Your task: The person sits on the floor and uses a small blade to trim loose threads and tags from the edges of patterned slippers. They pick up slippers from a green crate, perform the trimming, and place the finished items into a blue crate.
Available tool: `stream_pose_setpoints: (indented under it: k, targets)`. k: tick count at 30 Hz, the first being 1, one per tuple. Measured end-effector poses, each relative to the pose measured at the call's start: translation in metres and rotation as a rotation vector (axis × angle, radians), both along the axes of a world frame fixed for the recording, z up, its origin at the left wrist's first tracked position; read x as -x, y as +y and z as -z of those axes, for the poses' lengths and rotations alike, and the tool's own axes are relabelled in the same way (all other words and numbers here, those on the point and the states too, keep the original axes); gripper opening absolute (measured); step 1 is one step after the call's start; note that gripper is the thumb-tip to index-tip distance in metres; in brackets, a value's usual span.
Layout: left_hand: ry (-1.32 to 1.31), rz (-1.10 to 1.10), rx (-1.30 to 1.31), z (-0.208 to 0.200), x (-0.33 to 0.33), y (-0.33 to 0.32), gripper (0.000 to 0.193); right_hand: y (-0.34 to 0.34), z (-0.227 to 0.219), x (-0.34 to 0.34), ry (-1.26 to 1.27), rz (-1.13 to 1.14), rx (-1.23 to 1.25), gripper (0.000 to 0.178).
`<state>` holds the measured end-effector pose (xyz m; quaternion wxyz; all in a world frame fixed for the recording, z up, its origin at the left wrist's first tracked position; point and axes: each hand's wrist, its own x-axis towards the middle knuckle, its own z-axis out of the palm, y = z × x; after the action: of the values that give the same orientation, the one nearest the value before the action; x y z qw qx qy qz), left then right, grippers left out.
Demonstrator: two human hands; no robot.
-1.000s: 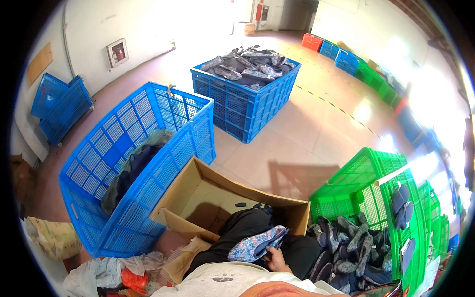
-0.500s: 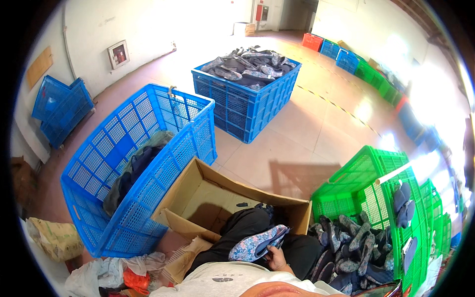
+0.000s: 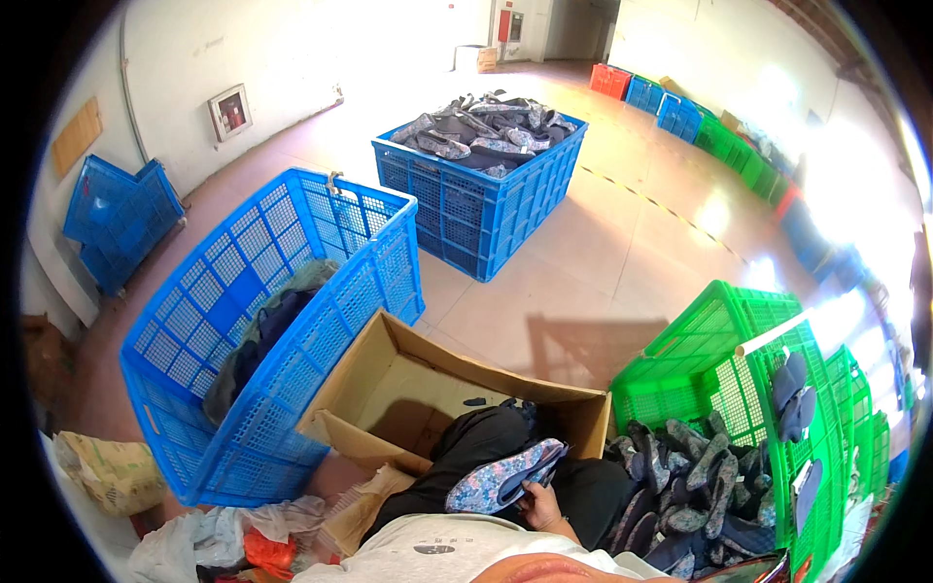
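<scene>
One floral shoe by the box's right end, likely light, soft; right hand grips its edge, good hold; left hand unseen, can't tell.

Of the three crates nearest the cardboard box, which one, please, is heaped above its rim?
The farther blue crate: its shoes rise above the rim, while those in the green crate and dark material in the nearer blue crate lie lower.

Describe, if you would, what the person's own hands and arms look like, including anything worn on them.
Only the right hand shows, and it wears no glove. The left hand is out of view. No sleeve can be made out. The pale grey top bears a dark oval mark.
</scene>
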<state>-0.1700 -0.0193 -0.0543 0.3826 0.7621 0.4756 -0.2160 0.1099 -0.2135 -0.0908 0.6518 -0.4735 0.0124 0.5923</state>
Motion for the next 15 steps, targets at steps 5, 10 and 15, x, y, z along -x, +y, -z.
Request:
stream_pose_setpoints:
  k: [5, 10, 15]
  targets:
    - [0.004, 0.014, 0.0, 0.001, -0.003, -0.003, 0.033, -0.004, 0.003, -0.001, 0.006, 0.009, -0.02, 0.017]
    - [0.012, 0.01, -0.009, 0.001, 0.002, -0.006, 0.033, 0.001, -0.007, 0.005, -0.027, -0.005, -0.002, 0.02]
    - [0.008, 0.004, -0.02, 0.001, 0.003, -0.006, 0.032, 0.0, -0.017, 0.01, -0.025, 0.025, -0.008, 0.024]
